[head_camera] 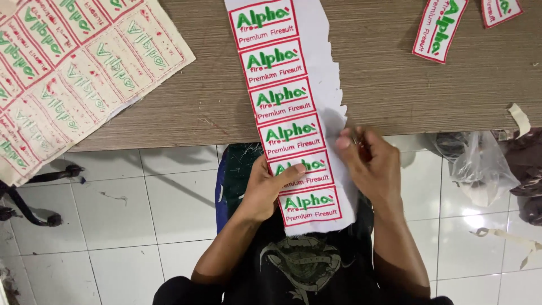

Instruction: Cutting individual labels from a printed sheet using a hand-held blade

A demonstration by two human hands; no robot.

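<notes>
- Far left, at nine to eleven o'clock, a large cream sheet of badges (68,68) lies reverse side up, red-bordered rectangles with green lettering showing back to front; it hangs over the near edge of the wooden table (395,85).
- Below it, around eight o'clock, dark metal legs (34,197) stand on the white tiled floor (141,226).
- Centre now: a long white strip of embroidered badges (293,113) runs from twelve o'clock down to about six, six red-framed patches in a column, its upper part flat on the table and its lower end off the edge over the person's lap.
- The left hand (265,189) is curled on the strip's left edge, thumb laid across the fifth patch, fingers tucked behind the cloth — a firm pinch.
- The right hand (372,166), at about four o'clock from the strip's middle, is closed at the strip's ragged right edge, fingertips bunched; something small and red (364,151) peeks between the fingers, what it is I cannot tell.
- Up at one o'clock, a cut-out single badge (439,28) lies tilted on the table, another loose badge (501,11) just right of it.
- Right at three o'clock, a clear plastic bag (480,164) hangs below the table edge, cloth scraps (508,237) on the tiles beneath.
</notes>
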